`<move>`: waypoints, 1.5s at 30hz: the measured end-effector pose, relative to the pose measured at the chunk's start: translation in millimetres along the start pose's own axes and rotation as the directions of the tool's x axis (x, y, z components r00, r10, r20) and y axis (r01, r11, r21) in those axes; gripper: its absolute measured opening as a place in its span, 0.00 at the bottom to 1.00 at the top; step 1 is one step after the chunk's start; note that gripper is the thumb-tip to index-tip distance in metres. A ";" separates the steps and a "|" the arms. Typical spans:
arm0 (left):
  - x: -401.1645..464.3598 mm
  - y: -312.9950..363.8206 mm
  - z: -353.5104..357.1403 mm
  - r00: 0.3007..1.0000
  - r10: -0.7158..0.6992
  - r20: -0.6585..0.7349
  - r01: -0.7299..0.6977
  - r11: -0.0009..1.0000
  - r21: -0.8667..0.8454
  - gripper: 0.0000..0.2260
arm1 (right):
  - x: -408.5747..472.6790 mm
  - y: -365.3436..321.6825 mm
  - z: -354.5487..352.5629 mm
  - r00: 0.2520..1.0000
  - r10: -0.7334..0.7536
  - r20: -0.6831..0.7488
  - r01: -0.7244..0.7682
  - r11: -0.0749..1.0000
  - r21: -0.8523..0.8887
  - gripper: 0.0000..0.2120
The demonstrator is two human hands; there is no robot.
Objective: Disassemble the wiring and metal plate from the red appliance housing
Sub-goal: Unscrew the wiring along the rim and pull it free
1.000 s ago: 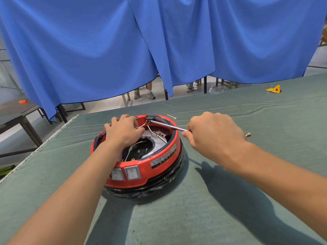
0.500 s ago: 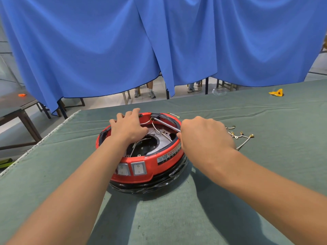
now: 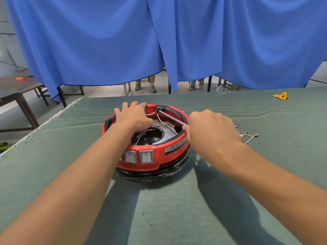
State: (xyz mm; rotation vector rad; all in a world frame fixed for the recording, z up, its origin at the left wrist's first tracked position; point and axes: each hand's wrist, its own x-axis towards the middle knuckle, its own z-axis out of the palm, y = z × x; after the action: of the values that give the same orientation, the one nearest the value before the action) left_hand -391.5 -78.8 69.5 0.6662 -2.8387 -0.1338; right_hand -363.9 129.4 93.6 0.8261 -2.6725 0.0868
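The red housing (image 3: 152, 156) sits upside down on the green table (image 3: 177, 218), nearer its far-left corner than its right edge, with two rocker switches (image 3: 138, 157) facing the near edge; inside it lies the metal plate (image 3: 166, 129), with white wires (image 3: 160, 119) looping over it toward a black terminal block (image 3: 160, 108) at the far rim.

The left hand (image 3: 134, 115) rests on the far-left rim, fingers curled over the edge and gripping it; the right hand (image 3: 210, 128) is closed round the handle of a screwdriver (image 3: 170, 117), its shaft slanting across the opening to the terminal block — the tip itself is too small to read.

The step in hand looks like loosening a fastener at that block; to do it well, the left hand should bear down hard so the housing cannot spin on the cloth; the shaft should line up with the screw's axis — at this slant it may slip out and nick a wire; push first, then turn slowly.

Loose wires (image 3: 247, 136) with brass ends lie toward the right edge, well apart from the housing; freed parts probably belong there.
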 end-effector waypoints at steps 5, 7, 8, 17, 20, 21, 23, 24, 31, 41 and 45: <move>1.0 -0.1 -1.3 1.000 -0.019 0.016 0.020 0.998 -0.062 0.30 | 6.0 17.7 3.7 0.995 -0.086 -0.053 0.084 0.996 -0.039 0.18; 0.9 0.7 -1.3 1.000 -0.020 0.016 0.021 0.997 -0.075 0.30 | 7.8 23.1 5.6 0.990 -0.115 -0.084 0.111 0.993 -0.048 0.14; 0.9 0.7 -1.4 1.000 -0.019 0.016 0.020 0.996 -0.082 0.29 | 8.4 24.7 6.1 0.989 -0.124 -0.086 0.119 0.991 -0.056 0.12; 1.3 0.8 -1.5 0.999 -0.033 0.000 0.033 0.993 -0.110 0.29 | 13.4 39.8 7.8 0.977 -0.194 -0.089 0.186 0.978 -0.098 0.15; 0.4 1.6 -0.8 0.999 -0.038 -0.009 0.037 0.991 -0.126 0.29 | 15.4 44.7 8.0 0.977 -0.194 -0.084 0.185 0.977 -0.103 0.17; 0.1 2.0 -0.7 0.999 -0.038 -0.013 0.036 0.991 -0.130 0.29 | 15.2 44.8 8.6 0.975 -0.202 -0.089 0.193 0.976 -0.100 0.17; -0.2 1.7 -1.0 0.999 -0.039 -0.022 0.035 0.989 -0.141 0.28 | 13.2 38.4 10.2 0.963 -0.245 -0.110 0.236 0.968 -0.084 0.18; -0.5 1.3 -1.3 0.999 -0.041 -0.028 0.036 0.988 -0.149 0.28 | 12.7 33.3 11.4 0.955 -0.271 -0.120 0.263 0.962 -0.080 0.17; -0.9 0.7 1.0 0.997 -0.056 -0.062 0.043 0.979 -0.202 0.20 | 8.8 30.8 7.0 0.960 -0.252 -0.119 0.243 0.967 -0.081 0.17; -11.4 -8.0 -10.2 0.993 0.017 -0.114 -0.030 0.993 -0.115 0.08 | -1.1 34.9 24.1 0.991 0.022 -0.135 0.010 0.973 0.230 0.19; -15.7 -16.9 -16.6 0.988 0.120 -0.100 -0.083 0.945 0.316 0.09 | 1.0 33.4 32.1 0.986 0.088 -0.138 -0.041 0.948 0.314 0.18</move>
State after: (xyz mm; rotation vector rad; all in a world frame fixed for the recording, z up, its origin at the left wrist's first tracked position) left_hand -366.6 -87.5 80.2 0.5611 -2.7956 0.3662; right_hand -393.0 151.6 65.2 0.7858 -2.5765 0.5771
